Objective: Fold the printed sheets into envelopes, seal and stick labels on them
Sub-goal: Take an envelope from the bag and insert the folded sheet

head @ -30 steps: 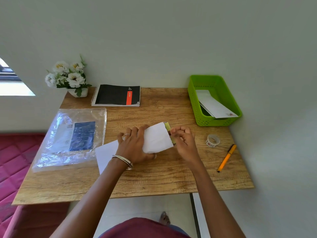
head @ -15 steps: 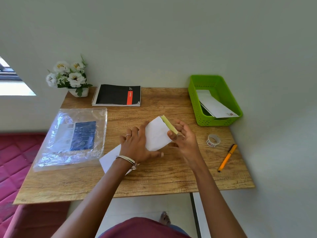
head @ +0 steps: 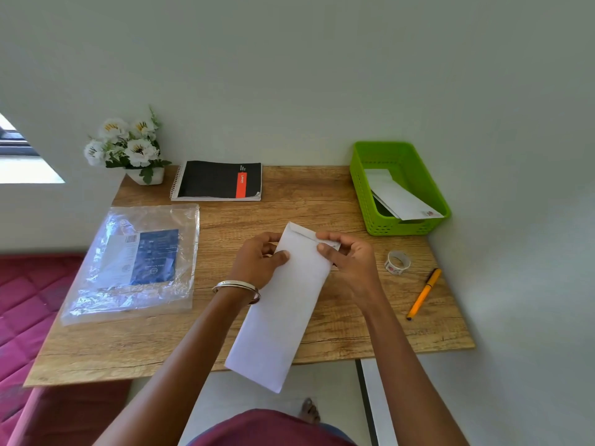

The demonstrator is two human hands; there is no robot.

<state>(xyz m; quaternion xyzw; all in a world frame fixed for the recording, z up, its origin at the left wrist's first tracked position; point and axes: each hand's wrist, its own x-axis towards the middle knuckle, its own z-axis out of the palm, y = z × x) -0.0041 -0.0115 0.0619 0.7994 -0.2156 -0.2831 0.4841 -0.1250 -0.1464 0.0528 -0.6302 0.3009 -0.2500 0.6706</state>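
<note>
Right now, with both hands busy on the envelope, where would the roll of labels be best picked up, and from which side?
Probably across its outer wall, thumb and finger on opposite sides, coming from above and from the left, where the right hand is. The roll of labels lies on the table with its open core facing up, so the round wall is free all round. The orange pen lies apart, nearer the table's right edge.

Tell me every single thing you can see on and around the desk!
envelope: one, white, held over the desk's near edge
desk: one, wooden
basket: one, green, back right, envelope inside
label roll: one, white, right of the hands
pen: one, orange, near right
notebook: one, black with red stripe, at the back
flowers: one pot, white, back left
plastic packet: one, clear with blue sheet, left
left hand: grips the held envelope's left edge
right hand: pinches its flap end
</note>
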